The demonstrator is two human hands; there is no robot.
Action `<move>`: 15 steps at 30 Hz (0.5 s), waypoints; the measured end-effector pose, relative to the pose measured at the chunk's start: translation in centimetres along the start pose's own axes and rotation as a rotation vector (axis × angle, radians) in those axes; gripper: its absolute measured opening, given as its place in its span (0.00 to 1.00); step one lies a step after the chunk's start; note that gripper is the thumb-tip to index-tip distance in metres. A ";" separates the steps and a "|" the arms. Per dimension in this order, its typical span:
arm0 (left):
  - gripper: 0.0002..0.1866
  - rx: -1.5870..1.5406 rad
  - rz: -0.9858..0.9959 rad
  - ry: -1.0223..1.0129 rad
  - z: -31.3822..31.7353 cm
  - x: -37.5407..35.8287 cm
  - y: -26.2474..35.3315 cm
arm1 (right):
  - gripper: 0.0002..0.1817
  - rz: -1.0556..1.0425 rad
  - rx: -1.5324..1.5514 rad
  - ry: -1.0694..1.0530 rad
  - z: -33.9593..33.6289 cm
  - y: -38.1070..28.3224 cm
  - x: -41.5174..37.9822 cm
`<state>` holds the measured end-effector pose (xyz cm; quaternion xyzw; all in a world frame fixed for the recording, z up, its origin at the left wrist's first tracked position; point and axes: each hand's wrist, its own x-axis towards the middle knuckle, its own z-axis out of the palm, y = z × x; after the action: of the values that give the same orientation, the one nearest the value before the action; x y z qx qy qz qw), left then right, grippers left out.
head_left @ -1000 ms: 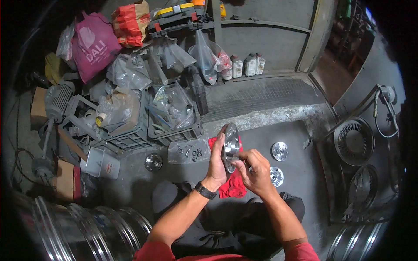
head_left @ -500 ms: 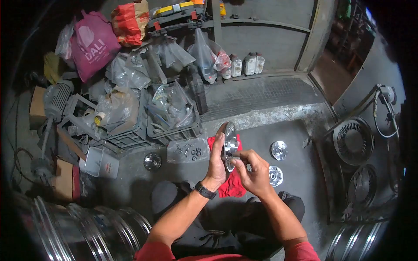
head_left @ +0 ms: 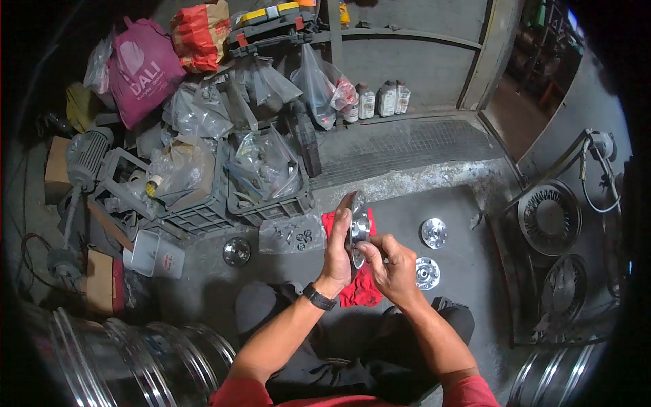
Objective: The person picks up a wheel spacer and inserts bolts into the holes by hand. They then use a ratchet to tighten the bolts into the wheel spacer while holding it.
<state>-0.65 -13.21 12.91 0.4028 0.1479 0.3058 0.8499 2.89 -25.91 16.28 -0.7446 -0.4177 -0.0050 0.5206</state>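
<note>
My left hand (head_left: 335,254) grips a shiny round metal hub flange (head_left: 358,216) by its edge, tilted so it shows nearly side-on. At the flange's lower face, my right hand (head_left: 397,270) has thumb and index finger pinched together. Whatever small piece they hold is hidden. Beneath the flange a red cloth (head_left: 361,293) lies on the floor. Two similar metal discs, an upper one (head_left: 435,233) and a lower one (head_left: 427,274), lie right of my right hand. Another disc (head_left: 237,251) sits to the left, beside a clear plastic sheet (head_left: 274,245) with small metal parts.
Grey crates (head_left: 268,209) full of bagged items stand ahead on the left, near a white bin (head_left: 146,252). Chrome wheel rims (head_left: 142,353) are at lower left. Dark wheels (head_left: 550,217) stand at right. Several bottles (head_left: 387,99) line the back wall.
My right fingers have closed in tighter against the flange, and the small piece visible between them before is now covered. The left hand holds nearly still.
</note>
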 end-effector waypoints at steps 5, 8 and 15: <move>0.33 -0.065 -0.161 -0.056 -0.8 -0.1 0.4 | 0.07 -0.093 0.065 0.056 -0.1 -1.2 0.6; 0.33 -0.087 -0.153 -0.053 -0.8 0.0 0.3 | 0.07 0.011 0.081 0.019 -0.4 -1.4 0.4; 0.32 -0.048 -0.080 -0.018 -0.1 -0.3 0.7 | 0.09 -0.154 -0.037 -0.018 -0.6 -0.4 0.9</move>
<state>-1.18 -12.96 13.36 0.3789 0.1490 0.2712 0.8722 3.44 -25.81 17.28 -0.7197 -0.4784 -0.0461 0.5011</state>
